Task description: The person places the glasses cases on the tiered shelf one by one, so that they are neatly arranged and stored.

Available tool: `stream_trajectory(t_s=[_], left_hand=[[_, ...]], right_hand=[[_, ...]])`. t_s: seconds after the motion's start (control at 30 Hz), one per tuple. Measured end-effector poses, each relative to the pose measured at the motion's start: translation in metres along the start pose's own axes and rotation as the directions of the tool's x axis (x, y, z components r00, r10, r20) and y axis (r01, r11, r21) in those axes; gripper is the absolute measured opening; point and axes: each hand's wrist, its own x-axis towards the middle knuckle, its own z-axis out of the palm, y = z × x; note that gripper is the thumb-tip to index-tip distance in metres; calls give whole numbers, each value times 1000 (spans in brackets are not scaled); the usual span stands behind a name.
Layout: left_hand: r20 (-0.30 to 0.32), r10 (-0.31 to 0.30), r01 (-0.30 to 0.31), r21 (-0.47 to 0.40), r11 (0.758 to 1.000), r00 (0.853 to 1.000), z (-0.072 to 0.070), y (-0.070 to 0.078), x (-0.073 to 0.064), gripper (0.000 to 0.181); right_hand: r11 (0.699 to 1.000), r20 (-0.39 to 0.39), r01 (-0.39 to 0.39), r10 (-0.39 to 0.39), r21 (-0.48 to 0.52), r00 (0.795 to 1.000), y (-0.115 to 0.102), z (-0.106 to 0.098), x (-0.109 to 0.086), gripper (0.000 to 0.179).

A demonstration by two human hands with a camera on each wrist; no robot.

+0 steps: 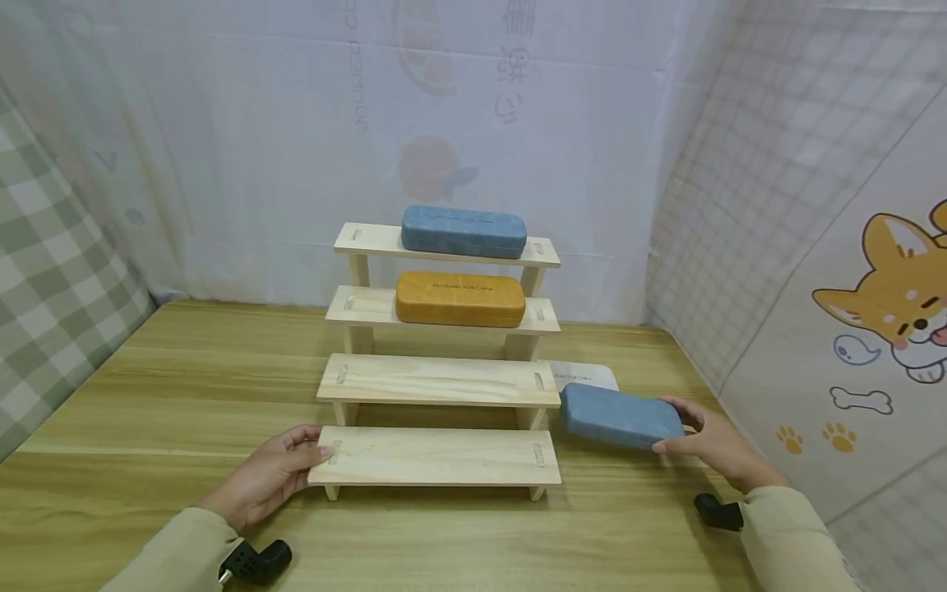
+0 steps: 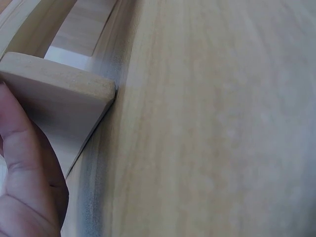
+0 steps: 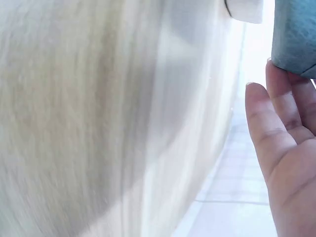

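Right hand point(image 1: 712, 444) pinches right end of blue case point(image 1: 620, 417) between thumb and fingers; case just right of wooden stand point(image 1: 436, 381), toward right edge of worktop point(image 1: 429, 543). Left hand point(image 1: 270, 477) grips left end of stand's lowest shelf point(image 1: 436, 457). White case point(image 1: 588, 374) partly hidden behind blue one, nearer worktop's back right corner. Orange case point(image 1: 460, 302) on second shelf from top, second blue case point(image 1: 464, 233) on top shelf.

Wood-grain tabletop point(image 1: 185, 386) beneath a four-step stand point(image 1: 436, 456) and, beside it, a white case point(image 1: 589, 375)
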Motion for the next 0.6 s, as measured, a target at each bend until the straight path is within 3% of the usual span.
stream_trajectory(t_s=[0.27, 0.6], left_hand=[[0, -6, 6, 8, 1000, 1000, 0, 0, -1, 61], [-15, -18, 18, 14, 1000, 1000, 0, 1, 0, 64]], right_hand=[[1000, -33, 3, -3, 17, 999, -13, -8, -9, 88], [999, -97, 5, -9, -34, 995, -30, -18, -20, 86]])
